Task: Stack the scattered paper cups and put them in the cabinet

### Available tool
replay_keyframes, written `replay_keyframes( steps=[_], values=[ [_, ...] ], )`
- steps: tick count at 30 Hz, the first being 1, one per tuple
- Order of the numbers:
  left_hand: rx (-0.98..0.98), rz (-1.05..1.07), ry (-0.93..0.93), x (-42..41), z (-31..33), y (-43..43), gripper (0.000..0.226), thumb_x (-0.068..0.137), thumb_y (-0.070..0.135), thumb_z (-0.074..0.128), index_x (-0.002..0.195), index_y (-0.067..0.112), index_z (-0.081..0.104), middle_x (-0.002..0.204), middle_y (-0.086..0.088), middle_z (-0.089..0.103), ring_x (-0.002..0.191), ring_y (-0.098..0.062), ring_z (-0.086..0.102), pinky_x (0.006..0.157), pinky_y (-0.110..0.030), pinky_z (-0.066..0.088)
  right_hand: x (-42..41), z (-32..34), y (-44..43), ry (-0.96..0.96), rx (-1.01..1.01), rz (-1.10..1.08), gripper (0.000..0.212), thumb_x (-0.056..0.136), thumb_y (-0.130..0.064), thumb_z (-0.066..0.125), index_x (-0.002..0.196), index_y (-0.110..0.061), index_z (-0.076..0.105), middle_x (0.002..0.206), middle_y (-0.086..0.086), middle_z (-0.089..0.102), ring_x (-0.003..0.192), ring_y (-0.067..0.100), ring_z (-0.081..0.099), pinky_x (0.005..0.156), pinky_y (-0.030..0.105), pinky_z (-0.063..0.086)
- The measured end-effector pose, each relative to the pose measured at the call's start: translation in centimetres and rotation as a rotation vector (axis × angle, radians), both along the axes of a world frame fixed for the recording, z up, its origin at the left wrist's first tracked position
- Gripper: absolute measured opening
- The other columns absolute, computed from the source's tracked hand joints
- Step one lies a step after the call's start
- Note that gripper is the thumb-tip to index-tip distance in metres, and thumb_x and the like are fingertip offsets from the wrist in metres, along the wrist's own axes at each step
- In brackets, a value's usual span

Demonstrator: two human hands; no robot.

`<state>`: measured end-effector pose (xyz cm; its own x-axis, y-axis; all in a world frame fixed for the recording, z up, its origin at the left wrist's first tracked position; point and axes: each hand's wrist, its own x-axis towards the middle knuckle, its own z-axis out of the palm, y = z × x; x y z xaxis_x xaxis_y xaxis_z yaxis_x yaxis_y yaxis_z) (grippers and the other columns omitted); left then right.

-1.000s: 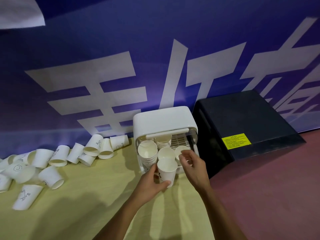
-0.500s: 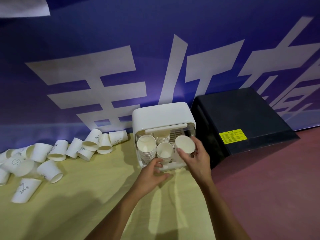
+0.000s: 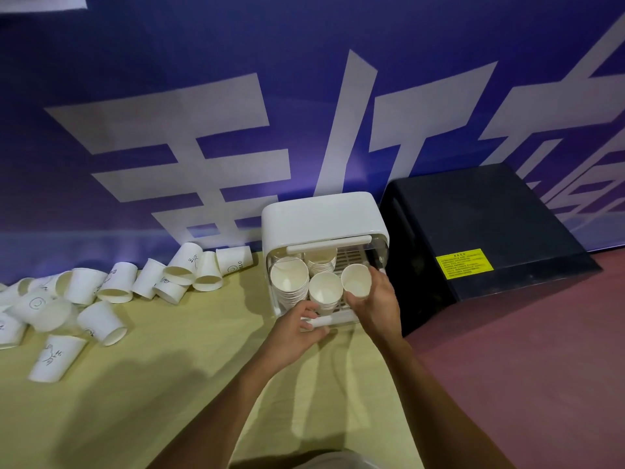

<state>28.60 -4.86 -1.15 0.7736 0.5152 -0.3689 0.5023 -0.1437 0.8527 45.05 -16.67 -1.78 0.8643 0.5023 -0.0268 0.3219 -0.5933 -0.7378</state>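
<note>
Right hand point(image 3: 375, 302): grasps one cup point(image 3: 355, 281) by its side, at the right of the cabinet point(image 3: 321, 214) opening; hardly shifted in half a second.
Left hand point(image 3: 294, 330): holds nothing, fingers loosely curled by the front lip; a second ago it gripped the middle stack point(image 3: 325, 289), now standing inside.
Scattered cups point(image 3: 101, 292): on the table point(image 3: 169, 384), left of the cabinet, unchanged.

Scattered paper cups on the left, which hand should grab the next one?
Probably left: the left hand holds no cup and sits nearer the scattered paper cups; the right hand grips a paper cup at the cabinet.
</note>
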Motion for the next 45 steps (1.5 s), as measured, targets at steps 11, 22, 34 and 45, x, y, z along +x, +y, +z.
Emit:
replay_keyframes(
  steps=[11,22,34,45],
  values=[
    [0.002,-0.016,0.022,0.6,0.5,0.0,0.046,0.079,0.040,0.079,0.119,0.035,0.057,0.113,0.014,0.061,0.099,-0.008,0.064,0.086,-0.024,0.053,1.5,-2.4,0.8,0.057,-0.209,0.031,0.074,0.076,-0.041,0.083,0.138,-0.024,0.047,0.122,0.005,0.067,0.110,0.028,0.064,0.087,0.037,0.054],
    [0.073,0.004,0.048,-1.2,1.8,0.2,0.048,0.081,0.043,0.076,0.123,0.036,0.055,0.116,0.016,0.060,0.097,-0.004,0.063,0.086,-0.023,0.051,3.4,-2.0,3.4,0.114,-0.184,-0.011,0.067,0.076,-0.050,0.078,0.129,-0.023,0.048,0.125,0.004,0.065,0.110,0.029,0.066,0.088,0.042,0.056],
    [0.076,0.084,0.041,-2.1,2.1,0.4,0.044,0.085,0.037,0.075,0.123,0.032,0.055,0.115,0.012,0.061,0.098,-0.007,0.063,0.088,-0.027,0.053,2.2,-1.8,3.0,0.117,-0.160,-0.033,0.072,0.087,-0.033,0.073,0.145,-0.013,0.036,0.141,0.013,0.052,0.123,0.035,0.057,0.096,0.044,0.051],
    [0.025,0.086,-0.025,-8.4,4.3,4.9,0.047,0.085,0.038,0.074,0.127,0.028,0.054,0.119,0.010,0.058,0.099,-0.008,0.062,0.089,-0.027,0.051,-13.3,3.7,3.1,0.002,0.061,-0.036,0.031,0.089,-0.011,0.059,0.120,-0.014,0.063,0.117,0.002,0.063,0.100,0.018,0.060,0.082,0.036,0.050]
  ],
)
